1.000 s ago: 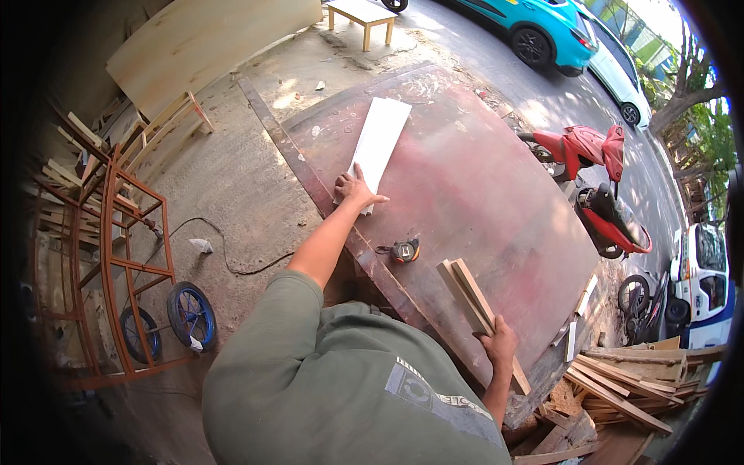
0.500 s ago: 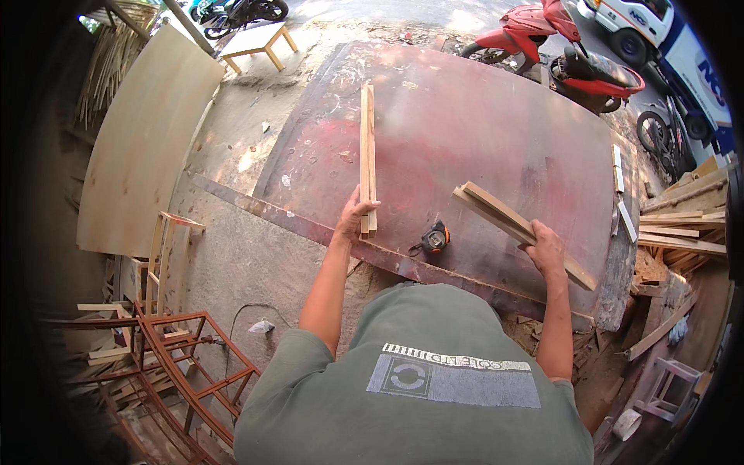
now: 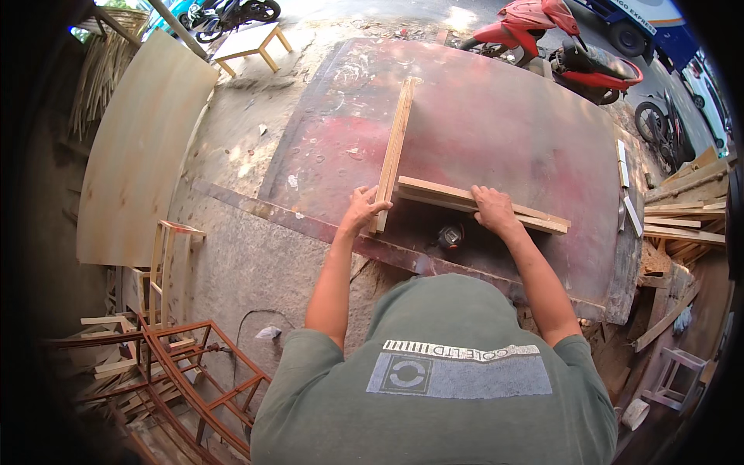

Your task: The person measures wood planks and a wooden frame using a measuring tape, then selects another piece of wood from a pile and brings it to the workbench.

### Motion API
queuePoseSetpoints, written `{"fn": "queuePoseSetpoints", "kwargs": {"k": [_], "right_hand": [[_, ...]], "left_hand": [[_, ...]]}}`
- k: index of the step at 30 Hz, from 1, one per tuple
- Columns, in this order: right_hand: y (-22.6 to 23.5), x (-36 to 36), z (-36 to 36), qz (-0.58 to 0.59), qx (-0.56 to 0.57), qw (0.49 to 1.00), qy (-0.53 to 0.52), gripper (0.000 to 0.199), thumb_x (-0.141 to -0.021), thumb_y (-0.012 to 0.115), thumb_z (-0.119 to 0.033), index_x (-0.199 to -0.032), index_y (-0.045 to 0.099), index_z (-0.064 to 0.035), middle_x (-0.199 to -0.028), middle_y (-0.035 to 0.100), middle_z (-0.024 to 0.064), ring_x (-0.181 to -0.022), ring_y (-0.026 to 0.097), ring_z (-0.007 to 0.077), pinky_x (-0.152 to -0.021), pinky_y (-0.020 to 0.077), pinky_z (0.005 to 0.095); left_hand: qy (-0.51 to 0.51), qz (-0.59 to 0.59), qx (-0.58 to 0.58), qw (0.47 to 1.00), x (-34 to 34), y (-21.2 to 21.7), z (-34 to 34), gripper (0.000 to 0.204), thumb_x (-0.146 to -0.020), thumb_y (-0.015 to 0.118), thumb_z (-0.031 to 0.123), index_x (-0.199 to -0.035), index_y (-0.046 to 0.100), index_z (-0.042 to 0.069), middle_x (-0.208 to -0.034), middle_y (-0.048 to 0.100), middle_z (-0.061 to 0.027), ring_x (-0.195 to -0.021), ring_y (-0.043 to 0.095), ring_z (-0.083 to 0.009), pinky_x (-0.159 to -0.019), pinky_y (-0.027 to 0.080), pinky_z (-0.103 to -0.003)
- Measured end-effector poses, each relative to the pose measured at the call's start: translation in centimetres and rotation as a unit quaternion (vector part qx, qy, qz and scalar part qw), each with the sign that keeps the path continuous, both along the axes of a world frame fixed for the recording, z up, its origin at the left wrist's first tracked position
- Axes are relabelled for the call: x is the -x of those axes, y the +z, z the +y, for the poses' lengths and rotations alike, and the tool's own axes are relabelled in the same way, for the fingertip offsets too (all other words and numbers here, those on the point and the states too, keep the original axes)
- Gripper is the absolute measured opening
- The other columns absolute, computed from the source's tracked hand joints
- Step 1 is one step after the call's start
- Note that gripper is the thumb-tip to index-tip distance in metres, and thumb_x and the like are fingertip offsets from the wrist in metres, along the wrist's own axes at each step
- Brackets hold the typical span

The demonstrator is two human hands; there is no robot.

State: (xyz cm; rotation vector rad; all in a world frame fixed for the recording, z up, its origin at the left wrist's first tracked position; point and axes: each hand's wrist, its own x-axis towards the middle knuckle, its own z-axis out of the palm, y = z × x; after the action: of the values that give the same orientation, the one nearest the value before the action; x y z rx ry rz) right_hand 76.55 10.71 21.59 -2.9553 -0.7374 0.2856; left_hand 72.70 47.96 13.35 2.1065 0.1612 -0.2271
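Two wooden battens on the red tabletop (image 3: 527, 132), meeting in an L: one long batten (image 3: 395, 147) gripped at its near end by the curled left hand (image 3: 361, 209), one shorter batten (image 3: 442, 197) pressed under the flattened right hand (image 3: 491, 209); one small round tool (image 3: 450, 235) between them.

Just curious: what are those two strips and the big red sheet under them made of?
Strips: bare, unpainted wood, judging by pale tan colour and visible grain. Red sheet: probably coated plywood or a painted board; its matte, scuffed, worn finish leaves that open.
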Motion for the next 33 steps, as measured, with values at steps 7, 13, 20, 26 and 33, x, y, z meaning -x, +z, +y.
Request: {"fn": "queuePoseSetpoints", "kwargs": {"k": [7,13,20,26,33], "right_hand": [[-0.2,0.1,-1.6,-0.053,0.013,0.998,0.013,0.052,-0.079,0.083,-0.029,-0.122,0.060,-0.0102,-0.108,0.066,0.0092,-0.108,0.066,0.0280,-0.090,0.0489,0.0429],[-1.1,-0.6,-1.5,-0.032,-0.045,0.998,0.009,0.033,-0.084,0.078,-0.025,-0.107,0.060,-0.0080,-0.101,0.065,0.0108,-0.102,0.065,0.0313,-0.087,0.0482,0.0451],[-1.3,-0.9,-2.0,-0.026,-0.102,0.993,0.049,0.022,-0.086,0.072,-0.020,-0.099,0.060,-0.0064,-0.097,0.065,0.0113,-0.098,0.065,0.0325,-0.083,0.0513,0.0460],[-0.7,-0.5,-1.6,-0.037,-0.097,0.994,0.048,0.019,-0.087,0.071,-0.018,-0.098,0.061,-0.0062,-0.096,0.066,0.0103,-0.096,0.065,0.0316,-0.083,0.0531,0.0452],[-0.7,-0.3,-1.0,-0.052,-0.064,0.996,0.044,0.019,-0.086,0.072,-0.020,-0.098,0.063,-0.0079,-0.097,0.067,0.0092,-0.097,0.066,0.0289,-0.088,0.0489,0.0440]], "left_hand": [[0.008,-0.025,-0.050,0.998,0.5,4.2,-3.7,0.084,-0.077,0.075,0.032,-0.144,0.044,-0.007,-0.120,0.065,-0.0353,-0.113,0.065,-0.0485,-0.097,0.053,-0.051],[0.008,-0.063,-0.100,0.993,0.0,5.1,-3.2,0.054,-0.077,0.071,0.023,-0.121,0.051,-0.001,-0.091,0.068,-0.0335,-0.092,0.068,-0.0524,-0.079,0.055,-0.054],[-0.052,-0.085,-0.080,0.992,0.2,6.4,-3.6,0.057,-0.079,0.068,0.020,-0.128,0.051,-0.001,-0.095,0.066,-0.0356,-0.098,0.065,-0.0539,-0.081,0.054,-0.053],[-0.063,-0.082,-0.102,0.989,0.3,5.7,-3.6,0.064,-0.079,0.068,0.019,-0.136,0.047,-0.002,-0.099,0.065,-0.0371,-0.100,0.064,-0.0549,-0.082,0.053,-0.054],[-0.067,-0.063,-0.073,0.993,0.4,6.6,-3.7,0.072,-0.081,0.068,0.019,-0.146,0.042,-0.001,-0.105,0.066,-0.0370,-0.104,0.064,-0.0543,-0.088,0.053,-0.054]]}}
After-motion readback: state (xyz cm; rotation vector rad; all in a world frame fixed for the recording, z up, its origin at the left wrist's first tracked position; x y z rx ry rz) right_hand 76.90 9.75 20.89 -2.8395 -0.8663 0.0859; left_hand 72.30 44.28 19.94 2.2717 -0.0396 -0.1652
